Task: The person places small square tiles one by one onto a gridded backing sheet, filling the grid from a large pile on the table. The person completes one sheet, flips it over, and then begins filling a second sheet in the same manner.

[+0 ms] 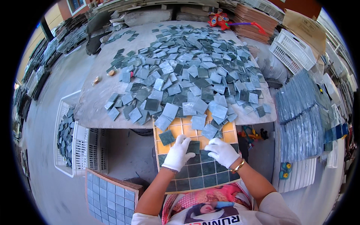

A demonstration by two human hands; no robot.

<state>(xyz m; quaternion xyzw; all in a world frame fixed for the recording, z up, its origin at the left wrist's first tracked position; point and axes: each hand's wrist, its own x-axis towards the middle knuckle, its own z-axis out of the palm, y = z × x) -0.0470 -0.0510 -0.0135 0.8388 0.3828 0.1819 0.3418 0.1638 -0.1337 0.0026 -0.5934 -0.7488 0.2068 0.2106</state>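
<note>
A shallow yellow grid tray [172, 146] lies before me, its nearer rows filled with square dark green stone tiles [195, 170]. My left hand [177, 154], in a white glove, has its thumb and fingers at the left edge of one dark tile [193, 147] in the tray. My right hand [224, 152], also gloved, rests over the tray's right side, fingers bent and apart, with no tile visible in them. Just beyond the left hand a loose green tile [166, 137] lies askew on the grid. Several grey-blue tiles [198, 122] cover the tray's far end.
A big heap of loose tiles [180, 71] spreads over the table [93, 108]. A white crate [77, 150] with tiles stands at left, above a stack of tiled panels [110, 195]. Stacked grey sheets [300, 116] stand at right. A red toy [219, 20] sits at the far edge.
</note>
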